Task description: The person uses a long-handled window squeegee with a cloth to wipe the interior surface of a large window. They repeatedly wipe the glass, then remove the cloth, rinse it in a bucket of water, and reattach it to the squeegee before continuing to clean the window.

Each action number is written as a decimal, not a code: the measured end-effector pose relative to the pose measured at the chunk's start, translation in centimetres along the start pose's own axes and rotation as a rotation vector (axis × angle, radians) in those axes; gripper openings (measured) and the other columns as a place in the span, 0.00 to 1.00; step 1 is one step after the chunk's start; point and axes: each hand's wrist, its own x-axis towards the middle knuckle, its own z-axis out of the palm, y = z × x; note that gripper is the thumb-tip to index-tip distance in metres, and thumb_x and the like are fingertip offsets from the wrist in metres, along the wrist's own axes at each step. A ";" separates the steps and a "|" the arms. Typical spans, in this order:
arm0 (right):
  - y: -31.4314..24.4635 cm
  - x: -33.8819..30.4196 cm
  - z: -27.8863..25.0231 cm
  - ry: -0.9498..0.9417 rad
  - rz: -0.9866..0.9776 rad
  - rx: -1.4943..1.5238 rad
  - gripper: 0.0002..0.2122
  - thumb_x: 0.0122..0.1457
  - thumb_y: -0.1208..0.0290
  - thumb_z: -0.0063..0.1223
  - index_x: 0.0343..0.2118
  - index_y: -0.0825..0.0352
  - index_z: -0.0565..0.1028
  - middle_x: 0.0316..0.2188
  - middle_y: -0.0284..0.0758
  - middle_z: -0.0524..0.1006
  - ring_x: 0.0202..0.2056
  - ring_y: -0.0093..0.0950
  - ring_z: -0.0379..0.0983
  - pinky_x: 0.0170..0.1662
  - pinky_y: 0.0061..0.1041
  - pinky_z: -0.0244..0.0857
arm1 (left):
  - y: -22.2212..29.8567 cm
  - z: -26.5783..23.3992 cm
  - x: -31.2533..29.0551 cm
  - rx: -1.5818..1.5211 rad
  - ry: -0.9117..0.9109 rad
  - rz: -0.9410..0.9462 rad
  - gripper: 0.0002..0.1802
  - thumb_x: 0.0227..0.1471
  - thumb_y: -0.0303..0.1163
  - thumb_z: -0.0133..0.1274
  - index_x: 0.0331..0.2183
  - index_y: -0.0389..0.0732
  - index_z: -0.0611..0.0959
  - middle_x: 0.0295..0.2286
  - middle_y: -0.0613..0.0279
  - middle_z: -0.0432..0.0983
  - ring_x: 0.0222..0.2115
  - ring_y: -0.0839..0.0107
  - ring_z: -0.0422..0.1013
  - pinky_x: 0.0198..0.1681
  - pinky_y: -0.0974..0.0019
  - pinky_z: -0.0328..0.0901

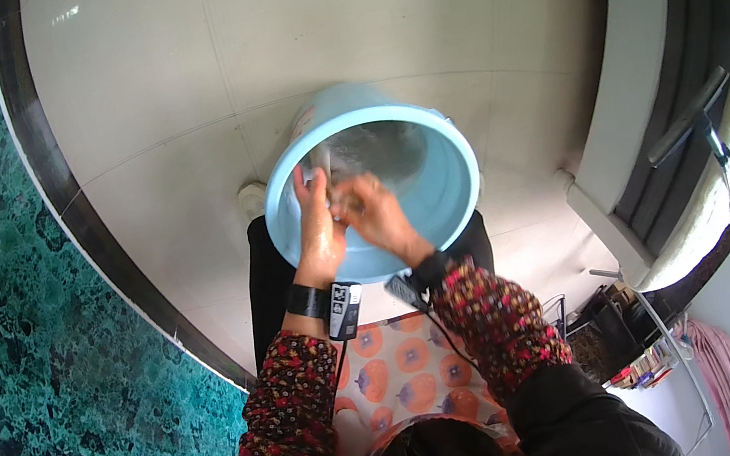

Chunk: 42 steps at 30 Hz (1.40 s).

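Both my hands are inside the mouth of a light blue bucket (468, 185) that has water (380, 149) in it. My left hand (320, 226) is wet and half curled, its fingertips pointing up near the bucket's left wall. A pale strip, perhaps running water or a thin object, shows just beyond those fingertips; its kind is unclear. Against the left palm presses my right hand (374, 212), its fingers curled and somewhat blurred. Something small and brownish (346, 200) appears between the two hands, mostly covered by the fingers.
Under the bucket lies a pale tiled floor (406, 16). To the left is a green marbled surface (69, 378) with a dark border. A bed or bench with white bedding (714, 215) is at the right, near a rack and books (644, 368). An apron with orange fruit print (404, 367) covers my lap.
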 end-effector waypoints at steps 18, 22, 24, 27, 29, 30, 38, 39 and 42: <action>3.0 5.5 -2.1 0.167 -0.107 -0.557 0.14 0.57 0.54 0.48 0.30 0.62 0.73 0.21 0.42 0.76 0.23 0.46 0.73 0.27 0.41 0.68 | -2.9 -0.9 1.4 0.007 -0.096 0.134 0.21 0.60 0.36 0.43 0.53 0.39 0.66 0.46 0.61 0.68 0.46 0.70 0.67 0.49 0.65 0.64; 5.7 4.3 -4.5 0.192 0.205 -0.724 0.19 0.55 0.52 0.53 0.43 0.61 0.72 0.42 0.44 0.74 0.41 0.44 0.72 0.42 0.43 0.67 | -1.7 -1.2 1.0 0.108 0.014 0.110 0.35 0.59 0.43 0.45 0.62 0.51 0.49 0.58 0.51 0.49 0.56 0.54 0.54 0.57 0.53 0.54; 7.2 4.4 -3.8 0.184 0.242 -0.839 0.23 0.53 0.51 0.55 0.46 0.62 0.70 0.45 0.48 0.70 0.45 0.46 0.68 0.45 0.43 0.65 | -1.7 -1.8 1.0 0.088 0.079 0.014 0.41 0.58 0.47 0.48 0.63 0.63 0.42 0.64 0.55 0.28 0.60 0.37 0.39 0.59 0.40 0.45; 9.1 6.4 -2.0 0.083 0.326 -0.736 0.28 0.49 0.54 0.58 0.50 0.66 0.67 0.48 0.53 0.66 0.50 0.51 0.63 0.49 0.43 0.62 | -2.1 -2.4 1.0 0.101 -0.006 -0.058 0.41 0.57 0.48 0.48 0.63 0.62 0.42 0.64 0.55 0.29 0.61 0.36 0.36 0.59 0.41 0.45; 8.7 7.6 -0.9 -0.058 0.419 -0.635 0.28 0.49 0.58 0.59 0.51 0.67 0.66 0.48 0.52 0.66 0.49 0.52 0.63 0.50 0.44 0.62 | -2.2 -2.4 0.9 0.141 0.007 -0.056 0.41 0.56 0.51 0.48 0.63 0.64 0.43 0.64 0.56 0.29 0.61 0.37 0.38 0.59 0.41 0.46; 7.8 7.4 -0.4 0.005 0.333 -0.672 0.22 0.46 0.65 0.60 0.44 0.68 0.71 0.44 0.51 0.69 0.46 0.50 0.66 0.47 0.43 0.64 | -2.0 -2.2 0.8 0.155 -0.002 -0.052 0.41 0.56 0.52 0.48 0.63 0.64 0.44 0.64 0.56 0.29 0.61 0.38 0.38 0.58 0.41 0.46; -5.1 -2.8 -2.4 -0.071 -0.117 -0.142 0.15 0.38 0.72 0.63 0.29 0.67 0.69 0.31 0.44 0.68 0.33 0.47 0.69 0.35 0.40 0.67 | -0.4 0.1 0.3 -0.004 -0.064 -0.030 0.37 0.57 0.45 0.49 0.62 0.53 0.51 0.49 0.61 0.62 0.44 0.69 0.66 0.49 0.63 0.64; -6.1 -3.4 -2.1 -0.080 -0.083 -0.089 0.15 0.37 0.73 0.63 0.29 0.67 0.69 0.31 0.44 0.68 0.32 0.47 0.70 0.35 0.40 0.67 | -0.6 0.0 0.2 -0.003 -0.090 -0.066 0.36 0.58 0.45 0.49 0.61 0.52 0.51 0.46 0.61 0.65 0.42 0.69 0.68 0.47 0.65 0.65; -6.7 -3.2 -0.8 -0.011 -0.023 -0.065 0.13 0.46 0.69 0.61 0.31 0.68 0.69 0.29 0.46 0.71 0.31 0.47 0.72 0.33 0.38 0.68 | -1.3 -0.9 0.4 -0.012 -0.221 -0.085 0.28 0.58 0.41 0.49 0.57 0.47 0.61 0.41 0.61 0.70 0.39 0.70 0.69 0.43 0.71 0.67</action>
